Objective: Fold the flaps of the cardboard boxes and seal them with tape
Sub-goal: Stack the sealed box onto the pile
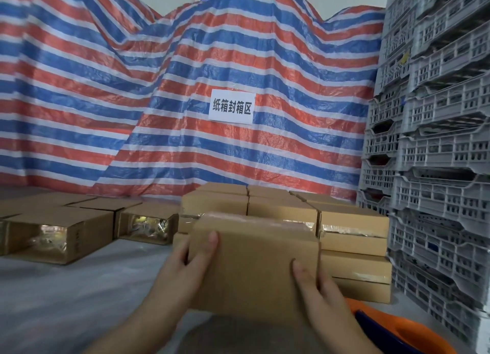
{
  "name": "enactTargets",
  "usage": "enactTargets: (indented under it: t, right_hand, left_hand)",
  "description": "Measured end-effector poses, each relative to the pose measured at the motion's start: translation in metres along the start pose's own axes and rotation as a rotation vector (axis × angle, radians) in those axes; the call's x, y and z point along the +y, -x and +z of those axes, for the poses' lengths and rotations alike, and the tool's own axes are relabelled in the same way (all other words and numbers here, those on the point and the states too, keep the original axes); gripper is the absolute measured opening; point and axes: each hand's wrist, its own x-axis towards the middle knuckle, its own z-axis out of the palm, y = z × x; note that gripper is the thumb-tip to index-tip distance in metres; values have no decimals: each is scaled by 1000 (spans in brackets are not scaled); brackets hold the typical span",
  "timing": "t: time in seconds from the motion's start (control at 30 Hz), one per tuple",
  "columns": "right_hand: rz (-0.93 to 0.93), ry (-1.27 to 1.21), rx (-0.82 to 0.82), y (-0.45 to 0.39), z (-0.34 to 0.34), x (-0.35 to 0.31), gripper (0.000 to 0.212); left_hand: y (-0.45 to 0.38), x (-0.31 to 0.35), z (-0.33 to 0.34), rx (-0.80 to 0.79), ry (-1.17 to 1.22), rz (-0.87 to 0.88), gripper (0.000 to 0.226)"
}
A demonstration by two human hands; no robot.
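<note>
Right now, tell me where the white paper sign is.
In the head view, the white paper sign hangs mid-frame on the striped tarp, above the stacked cardboard boxes and left of the grey crates.

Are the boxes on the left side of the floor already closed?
No, the two boxes on the left lie with open ends, and shiny contents show inside them.

Striped red-white-blue tarp [185,88] backdrop with paper sign [232,107], grey crates [437,141] stacked right, pale floor [66,300]
</note>
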Motion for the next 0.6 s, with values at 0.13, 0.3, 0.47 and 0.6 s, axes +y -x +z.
enactTargets:
  t: [0.13, 0.3, 0.47, 0.6]
  right_hand:
    - [-56, -110, 96, -51, -5, -58, 88]
    - [64, -269, -16, -137, 6, -126, 49]
    - [59, -108, -68, -235, 31, -144, 24]
    - [170, 9, -66, -324, 60, -136, 23]
  left_hand:
    - [-43, 57, -6, -117, 18, 146, 46]
    - [-138, 108, 3, -13, 44, 164, 26]
    - [-241, 120, 9, -39, 118, -12, 24]
    - [-331, 106, 18, -17, -9, -189, 25]
